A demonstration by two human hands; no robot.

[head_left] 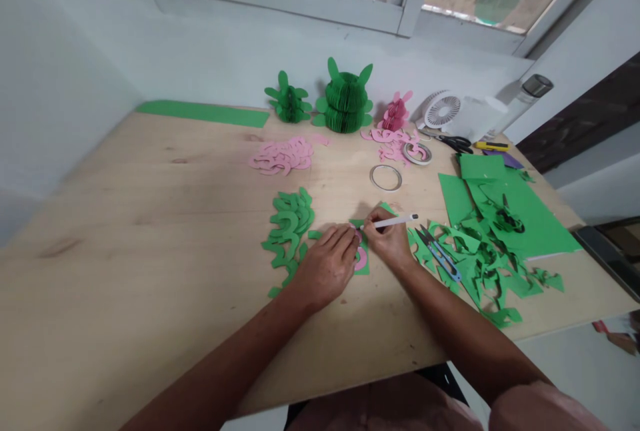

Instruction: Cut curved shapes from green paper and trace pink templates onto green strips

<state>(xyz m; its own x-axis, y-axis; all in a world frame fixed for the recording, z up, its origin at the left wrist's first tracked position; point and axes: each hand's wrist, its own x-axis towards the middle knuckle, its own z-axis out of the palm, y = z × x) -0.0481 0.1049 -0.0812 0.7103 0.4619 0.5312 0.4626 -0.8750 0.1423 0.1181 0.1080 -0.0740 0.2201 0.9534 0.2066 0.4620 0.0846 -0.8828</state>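
My left hand (327,267) lies flat with its fingers stretched over a pink curved paper piece (361,259), pressing it onto a small green paper sheet (365,271). Part of both papers is hidden under the fingers. In my right hand (389,241) a white pen (397,221) is pinched, its tip at the upper edge of the pink piece. Just left of my left hand is a heap of green curved paper cutouts (290,217). Blue-handled thread snips (443,259) rest among green paper scraps (483,261), right of my right hand.
Pink paper cutouts (285,156) and a metal ring (386,178) lie farther back. Green honeycomb paper figures (346,101) and a pink one (394,114) stand by the wall. Black scissors (456,143), a yellow cutter (492,146), a white fan (443,111) and green sheets (545,224) are at right.
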